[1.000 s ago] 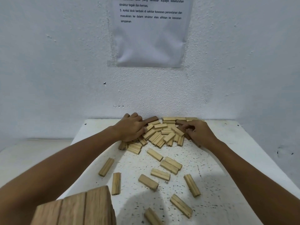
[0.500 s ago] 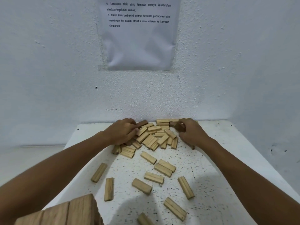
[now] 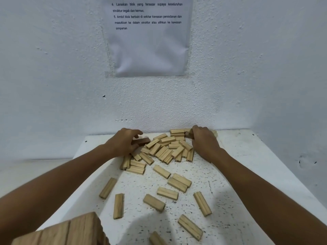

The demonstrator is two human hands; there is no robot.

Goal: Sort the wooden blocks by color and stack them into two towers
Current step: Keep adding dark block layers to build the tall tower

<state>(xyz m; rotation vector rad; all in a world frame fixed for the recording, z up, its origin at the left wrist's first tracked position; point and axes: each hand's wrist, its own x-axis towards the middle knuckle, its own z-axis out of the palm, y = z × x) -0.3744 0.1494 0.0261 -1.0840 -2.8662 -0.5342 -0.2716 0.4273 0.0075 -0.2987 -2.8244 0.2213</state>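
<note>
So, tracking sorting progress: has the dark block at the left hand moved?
Yes. The left hand has drawn the dark block leftward, away from the light pile.

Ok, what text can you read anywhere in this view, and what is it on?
All of it is on the white sheet taped to the wall:
"4. Laraskan blok yang tersasar supaya keseluruhan struktur tegak dan kemas;"
"5. Ambil blok berbaki di sekitar kawasan penindanan dan masukkan ke dalam struktur atau alihkan ke kawasan simpanan"
One line at the top edge is cut off and unreadable.
The wooden blocks and table show no text.
</note>
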